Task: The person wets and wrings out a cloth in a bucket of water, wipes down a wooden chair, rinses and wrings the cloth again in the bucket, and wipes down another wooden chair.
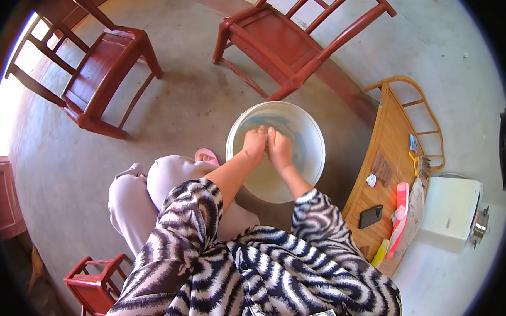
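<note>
A large white bucket (318, 147) stands on the floor in front of me, with bluish and cloudy, water-like contents. Over its middle, my left hand (255, 144) is closed, thumb uppermost. Close beside it on the right is my right hand (279, 150), also closed, its thumb near the left thumb. The curled fingers hide whatever lies between or under them. Both forearms reach in over the near rim from black-and-white patterned sleeves.
Red wooden chairs (279, 37) stand beyond the bucket and at upper left, with a small red stool (93, 289) at lower left. On the right, a wooden bench (394, 131) holds a phone (370, 216) and packets. A pink slipper (207, 156) is left of the bucket.
</note>
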Action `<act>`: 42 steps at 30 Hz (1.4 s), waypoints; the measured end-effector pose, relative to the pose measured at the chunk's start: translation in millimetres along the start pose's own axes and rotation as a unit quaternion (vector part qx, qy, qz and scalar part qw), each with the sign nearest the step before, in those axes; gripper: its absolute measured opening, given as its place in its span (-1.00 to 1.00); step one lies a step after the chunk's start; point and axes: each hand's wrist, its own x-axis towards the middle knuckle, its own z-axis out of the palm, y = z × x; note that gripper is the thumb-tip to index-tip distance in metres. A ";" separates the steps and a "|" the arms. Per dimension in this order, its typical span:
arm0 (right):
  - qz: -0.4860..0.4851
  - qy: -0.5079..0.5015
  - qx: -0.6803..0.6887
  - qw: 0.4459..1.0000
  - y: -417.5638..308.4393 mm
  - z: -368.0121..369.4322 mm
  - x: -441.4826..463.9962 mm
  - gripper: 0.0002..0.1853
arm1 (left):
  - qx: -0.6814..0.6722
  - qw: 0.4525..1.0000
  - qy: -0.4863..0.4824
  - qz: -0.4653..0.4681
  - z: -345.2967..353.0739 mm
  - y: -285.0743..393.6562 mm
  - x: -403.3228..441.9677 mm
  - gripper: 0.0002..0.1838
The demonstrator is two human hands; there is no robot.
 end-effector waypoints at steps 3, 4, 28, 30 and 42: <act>-0.048 -0.001 0.007 0.999 50.6 13.8 13.0 -0.52 | 0.018 0.998 -0.055 0.016 3.2 0.1 -11.9 -0.61; -0.050 -0.001 0.008 0.999 54.7 8.9 17.6 -0.52 | 0.018 0.998 -0.053 0.018 2.1 7.1 -14.3 -0.61; 0.208 -0.157 0.614 0.745 31.7 -52.3 -4.7 -0.75 | 0.066 0.978 -0.154 -0.126 -5.7 21.2 -13.7 -0.59; 0.207 -0.146 0.598 0.760 42.5 -52.6 -1.8 -0.75 | 0.201 0.965 -0.165 -0.029 -9.7 15.2 -9.7 -0.67; 0.089 -0.048 0.228 0.968 46.1 -39.1 -8.1 -0.46 | -0.045 0.995 -0.053 -0.074 -2.1 35.7 -27.4 -0.75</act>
